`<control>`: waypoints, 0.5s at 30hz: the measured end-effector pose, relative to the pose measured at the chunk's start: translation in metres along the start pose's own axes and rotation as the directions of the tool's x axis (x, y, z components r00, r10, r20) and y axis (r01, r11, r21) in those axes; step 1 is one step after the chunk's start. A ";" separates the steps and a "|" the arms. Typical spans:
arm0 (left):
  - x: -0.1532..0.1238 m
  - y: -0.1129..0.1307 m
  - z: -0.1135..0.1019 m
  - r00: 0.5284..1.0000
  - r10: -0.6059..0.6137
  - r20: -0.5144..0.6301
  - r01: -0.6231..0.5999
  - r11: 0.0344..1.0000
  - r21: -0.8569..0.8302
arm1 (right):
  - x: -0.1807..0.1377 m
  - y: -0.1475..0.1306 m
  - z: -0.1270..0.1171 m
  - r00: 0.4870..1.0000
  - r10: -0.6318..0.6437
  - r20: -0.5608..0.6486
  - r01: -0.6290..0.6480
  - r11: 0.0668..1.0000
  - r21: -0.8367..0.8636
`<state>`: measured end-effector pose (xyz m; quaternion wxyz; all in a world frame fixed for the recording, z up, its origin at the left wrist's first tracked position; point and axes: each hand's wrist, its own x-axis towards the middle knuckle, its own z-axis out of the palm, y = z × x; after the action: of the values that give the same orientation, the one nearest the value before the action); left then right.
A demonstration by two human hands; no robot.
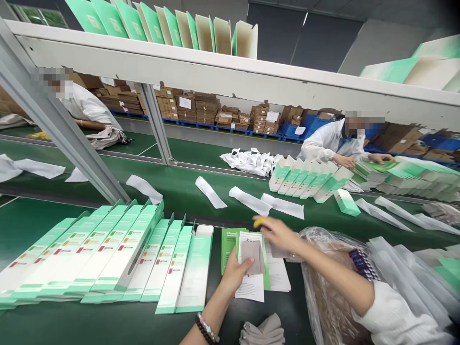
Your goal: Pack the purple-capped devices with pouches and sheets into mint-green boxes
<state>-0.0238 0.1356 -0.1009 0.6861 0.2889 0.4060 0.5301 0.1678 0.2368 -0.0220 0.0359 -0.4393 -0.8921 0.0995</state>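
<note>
My left hand [235,273] has its thumb across a small grey cloth pouch [252,258], pressing it onto printed leaflets [248,291] and green booklets [228,244]. My right hand [279,234] is raised just beyond them, its fingers stretched forward and left with nothing seen in them. A yellow cover [259,222] sits on one of its fingertips. Part of another grey piece [282,253] shows below the right wrist, over white sheets [279,275]. Folded grey cloth pouches [262,330] lie at the near edge.
Open green-and-white boxes [122,249] lean in a row at left. A clear plastic bag [312,287] lies at right. White sleeves [247,200] rest on the green belt [179,184]. Across it, a co-worker [323,141] handles green items; another person bends at far left. A shelf beam [215,69] crosses overhead.
</note>
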 end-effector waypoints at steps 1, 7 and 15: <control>0.001 -0.001 -0.001 1.000 -0.006 -0.013 0.006 1.000 0.005 | 0.012 0.020 -0.005 0.995 0.093 -0.047 -0.095 0.995 -0.024; 0.004 -0.005 -0.003 0.999 -0.031 -0.030 0.031 0.999 0.020 | 0.064 0.118 0.001 0.905 0.424 -0.041 -0.426 0.897 -0.116; 0.003 0.000 -0.002 0.999 -0.028 -0.041 0.031 0.998 0.054 | 0.054 0.152 0.026 0.840 0.540 -0.051 -0.541 0.841 -0.011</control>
<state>-0.0251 0.1380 -0.1030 0.6775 0.2907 0.4381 0.5144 0.2488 0.3656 -0.0806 0.0213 -0.6755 -0.7322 0.0842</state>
